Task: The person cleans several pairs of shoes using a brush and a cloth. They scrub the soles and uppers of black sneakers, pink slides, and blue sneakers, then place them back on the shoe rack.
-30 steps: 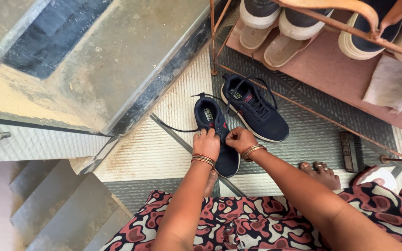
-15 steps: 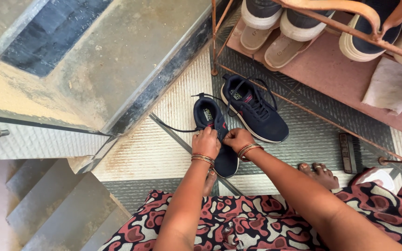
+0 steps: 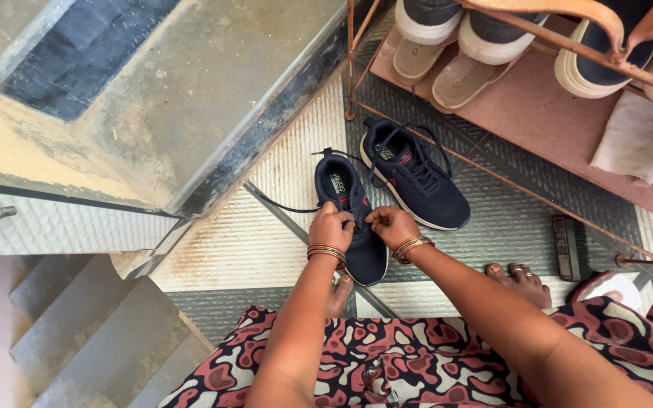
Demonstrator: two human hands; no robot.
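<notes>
Two dark navy sneakers sit on the tiled floor. The nearer sneaker (image 3: 357,227) lies under both my hands. My left hand (image 3: 332,227) pinches its black lace on the left side, and my right hand (image 3: 391,225) grips the lace on the right side over the tongue. A loose lace end (image 3: 277,205) trails off to the left across the tiles. The second sneaker (image 3: 416,175) rests just beyond, its laces loose. Both my wrists wear bangles.
A rusty metal shoe rack (image 3: 538,68) with sandals and pale-soled shoes stands at the upper right. A concrete wall ledge (image 3: 190,91) runs along the left, with stairs (image 3: 92,332) dropping at the lower left. My bare feet (image 3: 521,278) and patterned dress (image 3: 432,363) fill the bottom.
Both hands have shifted slightly up the nearer sneaker and drawn closer together on the lace. The second sneaker has not moved.
</notes>
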